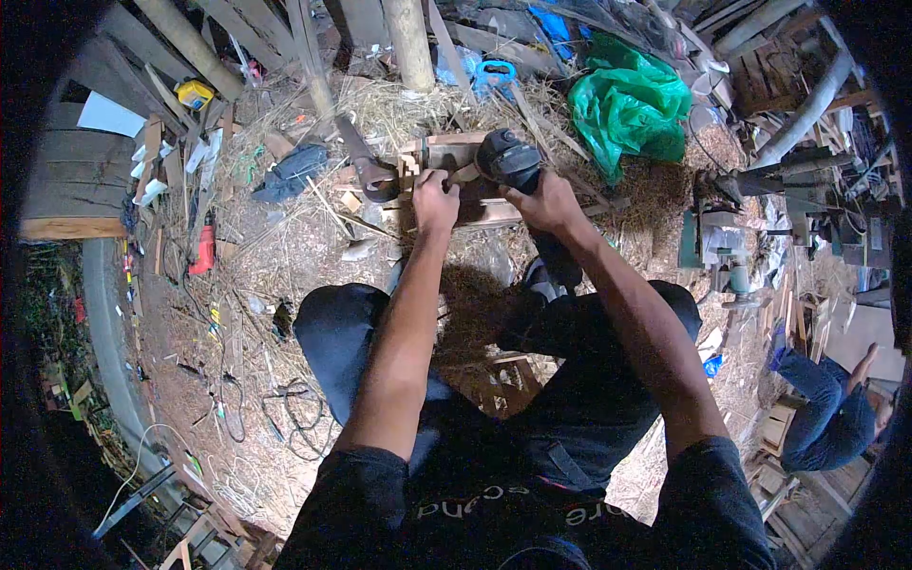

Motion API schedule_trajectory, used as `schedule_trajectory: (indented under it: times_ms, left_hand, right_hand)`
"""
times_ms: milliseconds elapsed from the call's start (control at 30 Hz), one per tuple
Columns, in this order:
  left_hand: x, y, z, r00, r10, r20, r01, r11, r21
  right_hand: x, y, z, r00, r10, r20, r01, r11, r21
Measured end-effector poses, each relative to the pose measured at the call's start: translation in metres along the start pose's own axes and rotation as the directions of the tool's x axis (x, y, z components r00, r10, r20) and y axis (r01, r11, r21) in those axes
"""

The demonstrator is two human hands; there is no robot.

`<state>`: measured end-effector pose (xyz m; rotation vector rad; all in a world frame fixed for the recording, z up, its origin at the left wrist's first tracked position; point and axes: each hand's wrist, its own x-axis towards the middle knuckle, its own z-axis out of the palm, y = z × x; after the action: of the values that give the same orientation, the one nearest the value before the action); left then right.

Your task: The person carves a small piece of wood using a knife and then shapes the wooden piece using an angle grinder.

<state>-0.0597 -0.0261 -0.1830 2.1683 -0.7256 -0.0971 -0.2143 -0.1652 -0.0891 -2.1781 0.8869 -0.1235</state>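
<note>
My right hand (546, 202) is wrapped round a black power tool (511, 159) that looks like an angle grinder. Its rounded head lies over a small wooden frame (484, 215) on the ground in front of me; the tool's underside is hidden. My left hand (436, 201) is closed on the left part of that frame, fingers curled over the wood. Just left of this hand lies a dark metal tool with a ring-like end (377, 180). Wood shavings and straw surround the frame.
A green plastic bag (632, 104) lies at the upper right, near a blue tool (494, 78). To the left are a red power tool (203, 249), a dark cloth (292, 174) and loose cables (297, 418). Another person (826, 408) sits at the far right.
</note>
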Motion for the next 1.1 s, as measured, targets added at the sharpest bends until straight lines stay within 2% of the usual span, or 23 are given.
schedule_trajectory:
  times_ms: [67, 167, 267, 367, 467, 500, 567, 667, 767, 867, 900, 1000, 1100]
  left_hand:
    - [0.001, 0.004, 0.000, 0.999, -0.034, 0.004, 0.034, 0.999, -0.021]
    - [0.000, 0.012, -0.008, 0.999, -0.022, 0.027, 0.023, 1.000, -0.021]
    - [0.001, 0.008, -0.004, 1.000, -0.011, 0.010, 0.011, 0.999, -0.048]
    - [0.000, 0.008, -0.002, 0.999, -0.032, -0.009, 0.032, 0.999, -0.042]
    - [0.001, 0.004, -0.001, 0.999, -0.041, 0.011, 0.041, 0.999, -0.009]
    - [0.000, 0.003, -0.001, 0.999, 0.012, -0.032, -0.011, 0.999, 0.043]
    - [-0.001, 0.002, 0.000, 0.986, 0.124, -0.109, -0.107, 0.983, 0.149]
    - [0.000, -0.001, 0.001, 0.983, 0.152, -0.103, -0.139, 0.983, 0.123]
    - [0.000, 0.007, -0.002, 0.999, -0.026, -0.018, 0.025, 0.998, -0.059]
    - [-0.001, 0.014, -0.007, 1.000, -0.015, -0.001, 0.014, 0.997, -0.081]
    - [-0.001, 0.013, -0.006, 1.000, -0.010, -0.009, 0.009, 0.998, -0.063]
    - [-0.002, 0.008, -0.003, 0.999, 0.015, -0.038, -0.016, 1.000, -0.014]
    - [-0.001, 0.002, 0.002, 0.996, 0.062, -0.067, -0.062, 0.998, 0.003]
  right_hand:
    - [0.002, 0.006, -0.003, 0.999, -0.026, -0.046, 0.027, 0.999, 0.021]
    - [0.002, -0.001, -0.018, 0.994, 0.104, 0.025, -0.104, 0.995, 0.011]
    - [0.009, 0.016, -0.008, 0.989, 0.148, -0.021, -0.148, 0.988, -0.051]
    - [0.004, 0.004, -0.009, 0.998, 0.001, -0.057, -0.001, 1.000, 0.007]
    - [0.007, 0.016, 0.013, 0.997, -0.031, -0.069, 0.031, 0.999, -0.009]
    - [0.000, -0.007, -0.002, 0.998, 0.000, 0.065, 0.000, 1.000, 0.007]
    - [-0.002, -0.014, -0.001, 0.997, 0.009, 0.081, -0.009, 1.000, 0.009]
    - [-0.002, -0.011, 0.003, 0.997, 0.029, 0.073, -0.030, 0.999, 0.016]
    - [0.004, 0.007, 0.004, 0.999, 0.039, 0.015, -0.038, 0.998, -0.044]
    - [0.002, 0.006, -0.010, 0.998, 0.045, -0.037, -0.044, 0.999, 0.027]
    - [0.003, 0.007, -0.014, 1.000, 0.027, -0.005, -0.027, 0.999, 0.031]
    - [0.008, 0.018, -0.014, 0.989, 0.148, -0.002, -0.148, 0.989, 0.005]
    - [0.006, 0.013, -0.015, 0.997, 0.078, -0.030, -0.078, 0.997, -0.008]
